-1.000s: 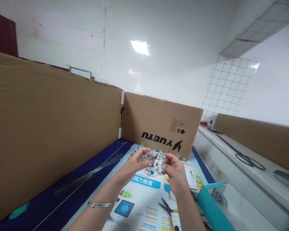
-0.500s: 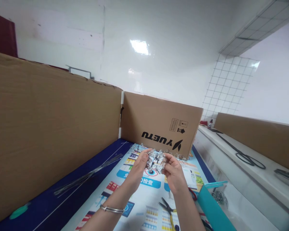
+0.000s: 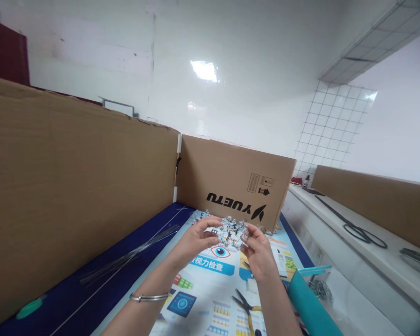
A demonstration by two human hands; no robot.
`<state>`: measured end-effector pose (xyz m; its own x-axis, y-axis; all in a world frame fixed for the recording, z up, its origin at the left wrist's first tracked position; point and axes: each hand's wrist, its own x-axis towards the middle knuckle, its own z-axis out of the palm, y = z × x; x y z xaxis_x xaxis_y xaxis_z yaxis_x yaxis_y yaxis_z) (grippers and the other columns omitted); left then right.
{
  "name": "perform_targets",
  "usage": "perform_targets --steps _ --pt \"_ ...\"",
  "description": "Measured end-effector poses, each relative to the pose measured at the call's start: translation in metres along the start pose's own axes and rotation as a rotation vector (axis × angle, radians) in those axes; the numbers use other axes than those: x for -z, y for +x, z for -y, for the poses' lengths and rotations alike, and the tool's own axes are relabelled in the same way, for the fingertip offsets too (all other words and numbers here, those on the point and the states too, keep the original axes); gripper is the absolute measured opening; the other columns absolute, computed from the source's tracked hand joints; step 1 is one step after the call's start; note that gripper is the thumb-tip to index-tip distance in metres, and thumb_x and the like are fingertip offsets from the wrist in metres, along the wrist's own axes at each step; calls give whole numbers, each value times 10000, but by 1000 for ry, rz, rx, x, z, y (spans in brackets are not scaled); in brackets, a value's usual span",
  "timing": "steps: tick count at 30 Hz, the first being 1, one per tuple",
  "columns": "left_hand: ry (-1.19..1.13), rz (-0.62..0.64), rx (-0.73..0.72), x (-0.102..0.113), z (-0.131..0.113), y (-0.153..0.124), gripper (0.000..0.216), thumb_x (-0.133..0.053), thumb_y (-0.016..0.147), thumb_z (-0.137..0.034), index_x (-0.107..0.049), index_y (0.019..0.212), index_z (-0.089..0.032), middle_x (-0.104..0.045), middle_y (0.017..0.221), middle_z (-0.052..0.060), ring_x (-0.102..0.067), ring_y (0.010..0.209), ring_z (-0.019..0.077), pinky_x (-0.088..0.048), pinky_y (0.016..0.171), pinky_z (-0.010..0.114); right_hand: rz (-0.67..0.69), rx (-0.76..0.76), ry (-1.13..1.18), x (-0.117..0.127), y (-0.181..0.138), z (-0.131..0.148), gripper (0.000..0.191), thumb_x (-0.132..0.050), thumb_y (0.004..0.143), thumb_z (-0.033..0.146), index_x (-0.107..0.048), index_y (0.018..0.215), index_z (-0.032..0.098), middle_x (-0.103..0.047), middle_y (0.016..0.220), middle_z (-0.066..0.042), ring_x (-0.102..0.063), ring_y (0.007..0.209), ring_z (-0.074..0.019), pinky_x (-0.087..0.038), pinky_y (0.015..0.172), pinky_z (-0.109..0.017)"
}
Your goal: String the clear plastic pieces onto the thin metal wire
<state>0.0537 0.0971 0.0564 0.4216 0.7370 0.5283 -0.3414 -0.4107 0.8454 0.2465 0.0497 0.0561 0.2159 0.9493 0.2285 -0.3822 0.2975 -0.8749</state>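
Between my hands, above the printed sheet (image 3: 196, 298), is a small openwork piece of twisted silver wire (image 3: 230, 232) with several looped ends. My left hand (image 3: 198, 239) grips its left edge, thumb below and fingers above. On the other side, my right hand (image 3: 257, 247) pinches the right edge between thumb and fingers. Below the hands, yellow-handled pliers (image 3: 245, 305) lie on the sheet with their jaws apart. More wire pieces (image 3: 266, 230) lie at the foot of the cardboard, partly behind my right hand.
Cardboard panels stand at the left (image 3: 73, 200) and at the back (image 3: 231, 168). A bundle of straight wires (image 3: 136, 252) lies on the blue tabletop. At the right are a teal box (image 3: 311, 303), coiled wire (image 3: 321, 290) and a white ledge (image 3: 336, 210).
My left hand has shifted left and its fingers have spread wider along the wire piece's edge. The piece has turned slightly. My right hand keeps its pinch, and the view has tilted a little.
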Motion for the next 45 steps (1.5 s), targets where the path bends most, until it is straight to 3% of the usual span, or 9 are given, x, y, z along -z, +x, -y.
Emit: perform_targets --steps 6,19,26,31,37,45 --pt "124 -102 -92 -5 6 2 186 -707 696 -202 -689 882 -195 -561 1147 92 -476 1127 262 -443 890 362 0 19 -42 -8 -5 0 305 -662 630 152 -631 926 217 -619 840 -6 -535 674 -121 -416 526 -206" --pt "256 -65 -168 1 5 3 177 -656 749 -205 -668 925 -213 -502 1187 82 -463 1126 244 -443 885 361 -13 -16 -25 -9 -6 -1 339 -695 617 175 -626 944 234 -622 855 -1 -548 674 -122 -425 528 -209" --pt "260 88 -206 8 -5 -2 174 -665 737 -197 -644 908 -222 -467 1168 62 -489 1057 216 -457 860 354 6 -69 26 -6 -4 -4 360 -691 602 167 -628 950 233 -618 869 -2 -553 663 -115 -422 512 -196" --pt "364 24 -211 7 -9 -1 163 -605 751 -150 -602 901 -214 -437 1111 64 -468 1048 205 -460 835 328 21 -77 42 -8 -4 -5 363 -689 604 161 -629 954 238 -608 884 6 -552 678 -110 -426 513 -189" --pt "306 20 -136 2 -3 1 136 -625 732 -145 -575 849 -191 -468 1075 63 -487 1009 199 -472 727 262 16 -75 61 -7 -4 -5 351 -675 614 145 -629 947 246 -598 866 20 -533 653 -89 -411 502 -175" --pt "194 -75 -126 -8 5 1 107 -583 737 -82 -582 805 -165 -553 969 56 -522 959 184 -413 839 299 -14 -49 19 -8 -3 -10 344 -661 636 161 -622 962 261 -607 923 17 -549 726 -108 -422 544 -184"
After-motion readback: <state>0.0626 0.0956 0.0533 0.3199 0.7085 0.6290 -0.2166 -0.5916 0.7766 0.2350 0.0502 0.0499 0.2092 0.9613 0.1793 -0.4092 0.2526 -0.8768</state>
